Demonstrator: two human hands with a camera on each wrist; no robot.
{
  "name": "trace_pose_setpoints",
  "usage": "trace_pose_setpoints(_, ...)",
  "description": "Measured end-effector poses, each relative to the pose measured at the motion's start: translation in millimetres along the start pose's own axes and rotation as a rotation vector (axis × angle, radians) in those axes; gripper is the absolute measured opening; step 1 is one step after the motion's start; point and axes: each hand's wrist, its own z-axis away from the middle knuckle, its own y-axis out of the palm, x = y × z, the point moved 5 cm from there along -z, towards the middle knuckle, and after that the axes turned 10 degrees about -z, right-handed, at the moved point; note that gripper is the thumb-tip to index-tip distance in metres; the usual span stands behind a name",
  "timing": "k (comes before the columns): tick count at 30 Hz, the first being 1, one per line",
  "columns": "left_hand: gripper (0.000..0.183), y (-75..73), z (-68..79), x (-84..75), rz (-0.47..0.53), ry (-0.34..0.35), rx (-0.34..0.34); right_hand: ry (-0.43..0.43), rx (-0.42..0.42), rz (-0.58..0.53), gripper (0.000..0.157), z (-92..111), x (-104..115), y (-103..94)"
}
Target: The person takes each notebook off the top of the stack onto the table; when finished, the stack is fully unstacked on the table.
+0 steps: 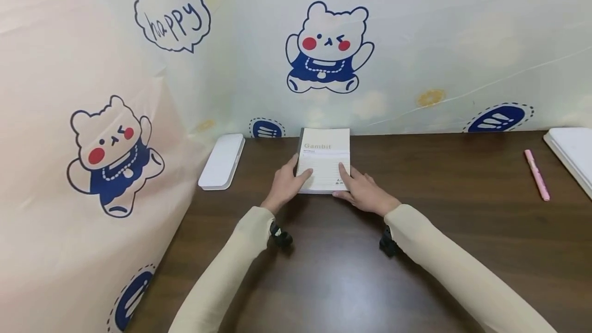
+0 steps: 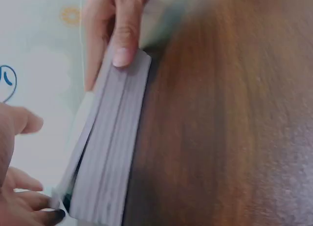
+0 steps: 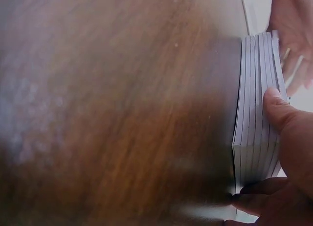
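Note:
A stack of several notebooks [image 1: 326, 168] lies on the table near the wall, its top cover cream with the word Gambit. My left hand [image 1: 285, 185] is at the stack's left side. Its fingers [image 2: 32, 194] touch the spine side, while the thumb is held out over the cover. My right hand [image 1: 367, 192] holds the near right corner. Its thumb [image 3: 276, 106] presses the page edges and the other fingers lie over the top and right side. A narrow gap shows under the top notebook [image 2: 80, 152] at its left end.
A white flat case [image 1: 222, 163] lies left of the stack by the wall covering. Far right are a pink pen [image 1: 536, 174] and a white flat object [image 1: 575, 155] at the frame's edge. The patterned sheet [image 1: 416, 55] bounds the brown table [image 1: 444, 168] behind and at left.

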Motion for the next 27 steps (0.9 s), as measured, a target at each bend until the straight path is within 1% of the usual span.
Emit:
trace_pose_setpoints(1, 0.067, -3.8, -1.3, -1.7, 0.045, -0.028, -0.034, 0.000, -0.005, 0.001, 0.080, -0.5, 0.1, -1.7)
trace_pose_setpoints(3, 0.058, -10.1, -5.4, -5.9, 0.119, -0.062, -0.101, 0.009, -0.014, 0.005, 0.080, -1.1, -0.9, -5.0)
trace_pose_setpoints(5, 0.050, -13.8, -9.4, -10.0, 0.160, -0.090, -0.146, 0.024, -0.017, 0.008, 0.079, -1.0, -2.4, -6.7)
trace_pose_setpoints(7, 0.042, -14.5, -12.7, -12.3, 0.140, -0.109, -0.163, 0.037, -0.012, 0.002, 0.080, -0.6, -3.8, -6.8)
trace_pose_setpoints(9, 0.036, -14.2, -14.2, -13.8, 0.079, -0.116, -0.163, 0.033, 0.001, -0.004, 0.081, -0.2, -4.1, -4.5)
trace_pose_setpoints(11, 0.035, -13.2, -14.4, -15.4, 0.017, -0.099, -0.154, 0.021, 0.011, -0.018, 0.081, -0.3, -3.4, -2.0)
trace_pose_setpoints(13, 0.037, -11.8, -13.7, -16.5, -0.009, -0.068, -0.148, 0.009, 0.016, -0.032, 0.082, -0.4, -2.1, 0.6)
trace_pose_setpoints(14, 0.038, -11.1, -13.1, -16.4, -0.008, -0.051, -0.152, 0.005, 0.015, -0.037, 0.082, -0.5, -1.6, 1.9)
trace_pose_setpoints(16, 0.040, -10.6, -12.2, -16.9, 0.026, -0.025, -0.167, 0.009, 0.011, -0.048, 0.083, 1.0, -1.7, 2.2)
trace_pose_setpoints(18, 0.042, -15.7, -11.1, -15.1, 0.065, -0.017, -0.192, 0.015, 0.013, -0.046, 0.083, 3.1, -3.1, 1.2)
trace_pose_setpoints(20, 0.043, -28.2, -9.1, -6.5, 0.101, -0.033, -0.221, 0.014, 0.025, -0.046, 0.081, 4.0, -3.7, 0.5)
trace_pose_setpoints(22, 0.044, -49.2, -7.0, 9.9, 0.112, -0.047, -0.256, 0.014, 0.040, -0.049, 0.080, 3.4, -4.2, -0.3)
trace_pose_setpoints(24, 0.044, -72.7, -5.3, 33.0, 0.129, -0.062, -0.280, 0.019, 0.053, -0.048, 0.079, 1.2, -4.9, -0.6)
trace_pose_setpoints(27, 0.041, -103.7, -3.2, 70.1, 0.174, -0.108, -0.332, 0.024, 0.059, -0.046, 0.079, -1.2, -5.2, -2.0)
